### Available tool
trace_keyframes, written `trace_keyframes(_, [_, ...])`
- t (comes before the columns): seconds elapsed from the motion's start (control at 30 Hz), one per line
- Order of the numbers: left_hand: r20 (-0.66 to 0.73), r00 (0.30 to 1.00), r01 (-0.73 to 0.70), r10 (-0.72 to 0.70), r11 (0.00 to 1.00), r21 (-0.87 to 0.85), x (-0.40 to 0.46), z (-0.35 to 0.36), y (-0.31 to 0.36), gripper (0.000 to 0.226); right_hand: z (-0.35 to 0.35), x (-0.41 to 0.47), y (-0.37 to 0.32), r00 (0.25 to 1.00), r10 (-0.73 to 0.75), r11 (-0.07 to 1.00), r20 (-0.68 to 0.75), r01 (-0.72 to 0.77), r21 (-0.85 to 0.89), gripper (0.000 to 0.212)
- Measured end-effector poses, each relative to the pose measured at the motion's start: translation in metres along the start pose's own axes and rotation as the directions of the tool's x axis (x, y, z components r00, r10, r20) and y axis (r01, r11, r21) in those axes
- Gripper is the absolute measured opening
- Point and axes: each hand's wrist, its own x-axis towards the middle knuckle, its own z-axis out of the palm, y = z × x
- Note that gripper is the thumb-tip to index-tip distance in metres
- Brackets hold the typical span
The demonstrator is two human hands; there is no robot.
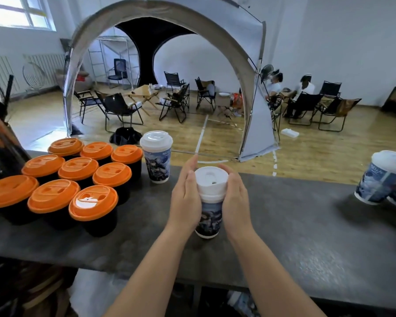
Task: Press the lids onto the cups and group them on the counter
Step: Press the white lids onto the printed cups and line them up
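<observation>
A printed blue-and-white paper cup (pixel 209 217) stands on the dark counter (pixel 295 229) at the centre, with a white lid (pixel 212 179) on top. My left hand (pixel 184 200) presses flat against its left side, fingers straight and pointing up past the lid. My right hand (pixel 236 202) wraps the right side, its fingers curled round the lid's far rim. A second printed cup (pixel 157 161) with a white lid stands upright behind and to the left, apart from both hands.
Several black cups with orange lids (pixel 78 170) are grouped at the left of the counter. Two printed cups (pixel 384 181) with white tops stand at the right edge. Beyond the counter lie a tent arch, folding chairs and seated people.
</observation>
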Motion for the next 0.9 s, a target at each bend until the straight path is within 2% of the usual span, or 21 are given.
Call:
trace_keyframes(0.07, [-0.014, 1.0, 0.0, -0.001, 1.0, -0.009, -0.008, 0.002, -0.005, 0.048, -0.002, 0.012, -0.006, 0.999, -0.006, 1.0, -0.039, 0.006, -0.015, 0.033])
trace_keyframes(0.17, [-0.03, 0.998, -0.059, 0.062, 0.992, 0.107, -0.014, -0.002, -0.004, 0.043, -0.011, 0.023, -0.013, 0.993, -0.06, 0.998, -0.103, 0.058, -0.022, 0.035])
trace_keyframes(0.33, [0.051, 0.998, -0.037, 0.028, 0.983, 0.18, 0.005, -0.002, 0.002, 0.039, -0.014, 0.017, -0.006, 0.997, -0.078, 0.996, 0.01, 0.078, -0.038, 0.033])
trace_keyframes(0.47, [-0.098, 0.99, -0.098, 0.105, 0.992, 0.08, -0.001, 0.016, -0.005, 0.038, -0.001, 0.014, 0.009, 0.99, -0.129, 0.992, -0.063, 0.129, -0.006, 0.034])
trace_keyframes(0.57, [-0.196, 0.963, -0.175, 0.183, 0.983, 0.057, -0.001, 0.024, -0.017, 0.044, 0.006, 0.017, 0.017, 0.97, -0.221, 0.974, -0.102, 0.224, 0.024, 0.036])
trace_keyframes(0.7, [-0.235, 0.934, -0.273, 0.268, 0.962, 0.013, 0.005, 0.029, -0.022, 0.044, 0.006, 0.022, 0.02, 0.948, -0.291, 0.952, -0.131, 0.301, 0.059, 0.035])
trace_keyframes(0.9, [-0.243, 0.94, -0.241, 0.239, 0.97, 0.024, 0.003, 0.026, -0.023, 0.045, 0.007, 0.017, 0.019, 0.957, -0.267, 0.961, -0.115, 0.274, 0.05, 0.035])
